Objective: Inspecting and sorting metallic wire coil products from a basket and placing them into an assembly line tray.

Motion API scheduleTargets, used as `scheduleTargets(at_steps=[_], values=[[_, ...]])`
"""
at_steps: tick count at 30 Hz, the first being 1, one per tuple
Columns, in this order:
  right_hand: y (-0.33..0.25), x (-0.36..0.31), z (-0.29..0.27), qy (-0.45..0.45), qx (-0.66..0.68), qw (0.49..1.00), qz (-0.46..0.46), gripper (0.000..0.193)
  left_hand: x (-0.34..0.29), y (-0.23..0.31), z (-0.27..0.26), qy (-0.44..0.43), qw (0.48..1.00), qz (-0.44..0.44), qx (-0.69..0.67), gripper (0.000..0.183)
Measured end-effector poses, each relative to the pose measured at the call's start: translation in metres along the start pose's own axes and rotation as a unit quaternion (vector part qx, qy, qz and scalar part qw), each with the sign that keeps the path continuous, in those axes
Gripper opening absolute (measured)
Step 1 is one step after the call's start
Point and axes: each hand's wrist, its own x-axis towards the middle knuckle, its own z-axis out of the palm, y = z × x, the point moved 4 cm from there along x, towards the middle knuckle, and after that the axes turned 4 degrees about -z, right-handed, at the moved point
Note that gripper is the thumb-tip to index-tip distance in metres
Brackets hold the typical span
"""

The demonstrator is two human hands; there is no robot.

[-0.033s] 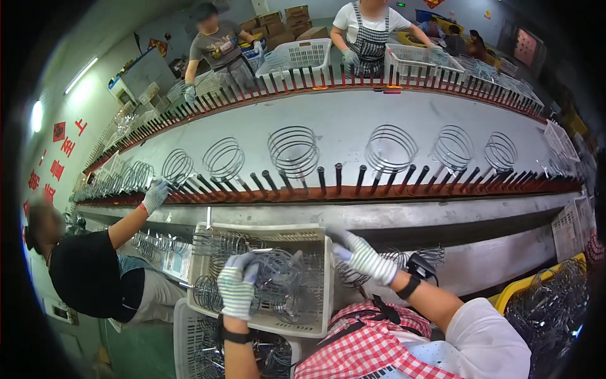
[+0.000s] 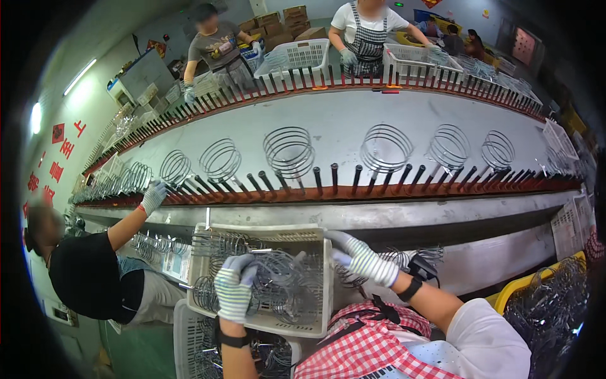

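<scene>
Long metal worktable (image 2: 341, 114) beyond. Wire rings (image 2: 287, 278) heaped in near beige crate (image 2: 327, 287); left hand (image 2: 233, 287) curled over them, grip unclear; right hand (image 2: 369, 260) loosely spread at right rim. Apparently handling rings; lifting would need untangling.

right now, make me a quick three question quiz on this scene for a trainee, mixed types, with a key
1. True or false: the person's left hand is over the white crate.
2. Multiple choice: the tub at the person's right is
a) green
b) yellow
c) red
3. Fill in the blank: the person's checked garment is white and ____.

Key: 1 true; 2 b; 3 red.
</scene>
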Motion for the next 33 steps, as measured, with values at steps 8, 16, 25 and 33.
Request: scheduleTargets(at_steps=[8, 16, 25, 33], values=[[-0.078, -0.037, -0.024, -0.234, -0.100, 0.966, -0.055, 0.050, 0.011, 0.082, 0.021, -0.101, 0.966, -0.130, -0.198, 0.014], [-0.076, -0.102, -0.058, -0.168, 0.116, 0.963, 0.178, 0.049, -0.025, 0.101, 0.050, 0.028, 0.957, -0.187, -0.221, 0.026], [-0.095, -0.149, -0.098, -0.098, 0.533, 0.786, 0.297, 0.041, -0.084, 0.147, 0.122, 0.124, 0.880, -0.232, -0.396, 0.035], [-0.118, -0.168, -0.146, -0.024, 0.350, 0.893, 0.281, 0.037, -0.089, 0.264, 0.154, 0.110, 0.983, -0.042, -0.142, 0.031]])
